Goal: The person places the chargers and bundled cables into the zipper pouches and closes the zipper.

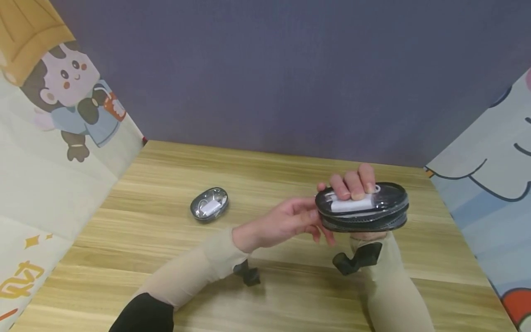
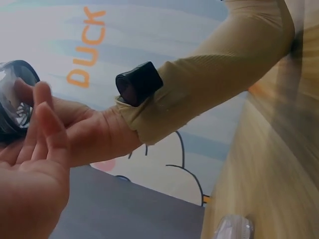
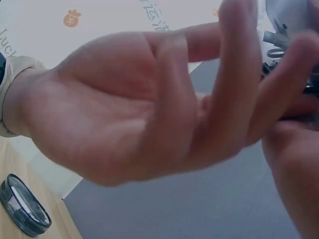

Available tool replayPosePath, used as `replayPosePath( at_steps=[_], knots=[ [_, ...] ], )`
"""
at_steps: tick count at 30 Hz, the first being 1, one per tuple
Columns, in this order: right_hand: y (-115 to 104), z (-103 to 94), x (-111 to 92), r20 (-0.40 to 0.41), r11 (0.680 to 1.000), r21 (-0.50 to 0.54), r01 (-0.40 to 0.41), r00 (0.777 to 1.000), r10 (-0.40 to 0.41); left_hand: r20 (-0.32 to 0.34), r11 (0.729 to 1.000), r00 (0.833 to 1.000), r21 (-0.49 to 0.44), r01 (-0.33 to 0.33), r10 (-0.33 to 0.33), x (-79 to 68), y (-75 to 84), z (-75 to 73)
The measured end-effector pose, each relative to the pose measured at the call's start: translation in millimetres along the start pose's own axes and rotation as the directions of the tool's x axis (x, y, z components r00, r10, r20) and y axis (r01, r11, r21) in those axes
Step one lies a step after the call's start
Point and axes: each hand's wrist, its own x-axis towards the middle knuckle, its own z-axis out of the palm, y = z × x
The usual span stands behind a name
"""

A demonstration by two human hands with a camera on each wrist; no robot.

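Observation:
A clear oval zip case (image 1: 390, 198) with black trim is held up above the table, tilted so its see-through face shows. Inside are a white block (image 1: 348, 205) and a piece of white cable. My right hand (image 1: 354, 185) grips the case from behind, with several fingertips bent over its top edge onto the clear face. At the case's left end, my left hand (image 1: 286, 220) pinches the edge between thumb and index finger, its other fingers loosely bent below. In the right wrist view, the left hand (image 3: 134, 109) covers part of the case.
A second clear oval case (image 1: 209, 204), also with a white block and cable inside, lies on the wooden table (image 1: 166, 249) to the left. A grey-blue panel (image 1: 265, 78) stands at the back, and cartoon-printed walls (image 1: 41, 184) flank both sides. Black straps (image 1: 361, 258) are at both wrists.

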Motion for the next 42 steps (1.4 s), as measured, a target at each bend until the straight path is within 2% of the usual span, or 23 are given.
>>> replayPosePath(
  at_steps=[4,9,12,14,17,21,23,25,26,27,29,31,32,33,35,37,41,42],
  knots=[
    [0,-0.1,-1,0.016,0.999,-0.046,-0.02,1.0,0.021,-0.035,0.999,0.999,-0.004,-0.042,0.041,-0.6,-4.0,-0.8],
    [-6,-1.5,-2,0.051,0.977,-0.21,-0.036,0.998,0.048,-0.038,0.996,0.995,-0.02,-0.091,0.09,-1.0,-5.7,-2.2],
    [-14,0.6,-4,0.046,0.935,-0.349,-0.062,0.995,0.083,-0.054,0.995,0.993,-0.01,-0.104,0.103,-2.8,-3.5,-4.0],
    [-21,3.7,-6,0.037,0.887,-0.456,-0.074,0.994,0.102,-0.069,0.995,0.993,-0.002,-0.098,0.098,-4.7,-2.1,-5.7],
    [-31,9.2,-11,0.013,0.786,-0.613,-0.079,0.994,0.11,-0.082,0.997,0.994,0.012,-0.074,0.075,-7.2,-0.4,-7.9],
    [-42,15.8,-17,-0.01,0.617,-0.784,-0.07,0.995,0.099,-0.101,0.997,0.993,0.054,-0.059,0.064,-9.0,1.3,-10.6],
    [-48,17.9,-19,0.0,0.525,-0.849,-0.056,0.994,0.106,-0.118,0.995,0.991,0.082,-0.048,0.058,-10.6,2.0,-12.3],
    [-52,19.0,-21,0.032,0.412,-0.911,-0.017,0.993,0.112,-0.145,0.994,0.988,0.106,-0.03,0.045,-12.5,2.9,-14.3],
    [-54,19.4,-22,0.051,0.346,-0.938,0.008,0.992,0.118,-0.159,0.993,0.987,0.114,-0.017,0.035,-13.7,3.0,-15.5],
    [-55,20.2,-23,0.077,0.258,-0.965,0.042,0.989,0.125,-0.173,0.993,0.985,0.122,-0.004,0.025,-14.6,3.2,-16.5],
    [-57,23.5,-25,0.121,0.057,-0.992,0.114,0.982,0.145,-0.197,0.99,0.98,0.134,0.033,-0.006,-15.9,4.3,-17.8],
    [-58,26.0,-27,0.166,-0.124,-0.974,0.188,0.972,0.167,-0.23,0.985,0.973,0.161,0.068,-0.029,-17.2,4.6,-19.7],
    [-58,27.9,-28,0.177,-0.196,-0.958,0.212,0.968,0.179,-0.246,0.981,0.969,0.173,0.084,-0.039,-17.7,4.2,-21.2],
    [-58,29.5,-29,0.186,-0.252,-0.94,0.231,0.964,0.19,-0.26,0.977,0.964,0.188,0.099,-0.048,-18.0,4.2,-22.6],
    [-60,30.9,-32,0.196,-0.304,-0.918,0.253,0.959,0.205,-0.282,0.968,0.957,0.215,0.127,-0.063,-18.7,3.5,-25.7],
    [-60,31.3,-33,0.205,-0.325,-0.906,0.269,0.954,0.218,-0.294,0.959,0.953,0.24,0.149,-0.075,-18.8,2.9,-28.8],
    [-57,29.6,-35,0.232,-0.343,-0.89,0.301,0.945,0.229,-0.296,0.939,0.951,0.291,0.183,-0.093,-17.5,4.7,-31.6],
    [-56,29.0,-35,0.238,-0.338,-0.89,0.305,0.945,0.225,-0.297,0.935,0.95,0.302,0.187,-0.094,-17.2,5.2,-31.9]
  ],
)
